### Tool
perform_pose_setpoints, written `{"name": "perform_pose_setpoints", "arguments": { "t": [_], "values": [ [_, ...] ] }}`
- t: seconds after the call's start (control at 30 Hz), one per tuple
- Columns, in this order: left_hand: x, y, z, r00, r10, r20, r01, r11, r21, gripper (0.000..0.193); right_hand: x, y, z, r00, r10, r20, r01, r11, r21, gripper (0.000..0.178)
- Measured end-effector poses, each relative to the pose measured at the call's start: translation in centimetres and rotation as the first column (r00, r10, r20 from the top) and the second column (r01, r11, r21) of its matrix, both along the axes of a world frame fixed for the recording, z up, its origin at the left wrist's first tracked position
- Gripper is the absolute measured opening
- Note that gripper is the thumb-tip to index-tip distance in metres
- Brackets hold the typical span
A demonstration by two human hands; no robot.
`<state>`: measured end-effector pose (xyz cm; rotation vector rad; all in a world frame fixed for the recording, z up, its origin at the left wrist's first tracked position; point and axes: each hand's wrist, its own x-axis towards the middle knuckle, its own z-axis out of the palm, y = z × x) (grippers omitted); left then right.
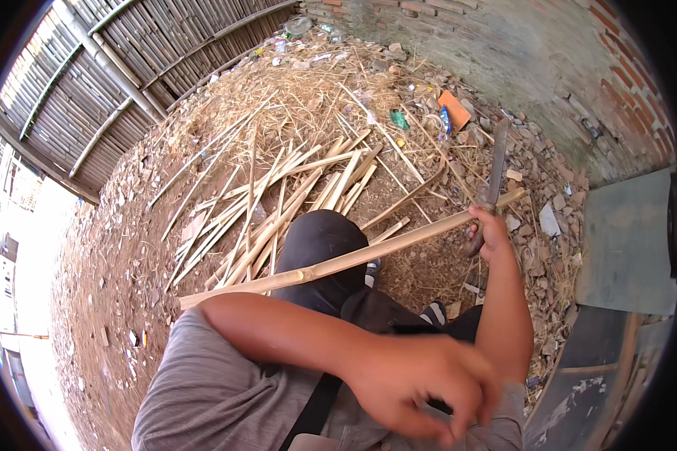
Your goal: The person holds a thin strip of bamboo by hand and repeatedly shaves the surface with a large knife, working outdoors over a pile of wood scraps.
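My right hand (490,231) is closed round the handle of a machete (498,161), whose long dark blade points up and away. A long split bamboo strip (338,261) runs slantwise across my knee, its right end meeting that hand by the machete; whether the fingers grip it too is hard to see. My left arm reaches across my body over the strip's near end. In front of my right forearm, my left hand (421,383) has loosely bent fingers with gaps between them and nothing visible in them. Motion blurs its fingertips slightly.
A loose heap of split bamboo strips (278,197) lies on the dirt ahead. Rubble and litter cover the ground, with an orange piece (453,110) near the wall. A bamboo fence (180,45) stands far left, a brick wall (541,68) far right, grey panels (626,240) at right.
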<state>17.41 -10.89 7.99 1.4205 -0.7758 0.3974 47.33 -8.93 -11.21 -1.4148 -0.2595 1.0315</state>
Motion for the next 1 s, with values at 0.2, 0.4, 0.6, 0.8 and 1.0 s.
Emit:
{"name": "perform_pose_setpoints", "arguments": {
  "t": [0.2,0.4,0.6,0.8,1.0],
  "values": [
    [-12.8,9.4,-4.0,0.062,0.957,0.285,-0.45,-0.228,0.863,0.075,-1.2,-0.4,1.6,0.997,-0.063,0.05,0.063,0.998,-0.006,0.02],
    [-20.3,6.5,-9.1,-0.162,0.986,-0.032,-0.145,0.008,0.989,0.055,-2.3,0.1,2.1,0.987,0.023,0.157,-0.028,0.999,0.029,0.014],
    [-22.2,5.1,-12.2,-0.237,0.97,-0.046,-0.159,0.008,0.987,0.046,-3.5,-0.4,4.5,0.85,0.161,0.502,-0.082,0.981,-0.176,0.022],
    [-21.3,5.2,-12.5,-0.266,0.956,-0.12,-0.242,0.054,0.969,0.047,-6.7,-2.3,9.6,0.224,0.223,0.949,-0.053,0.975,-0.216,0.028],
    [-20.8,5.9,-11.6,-0.265,0.94,-0.213,-0.358,0.11,0.927,0.034,-9.4,-1.6,9.6,-0.072,0.717,0.693,-0.452,0.596,-0.664,0.03]
  ]
}}
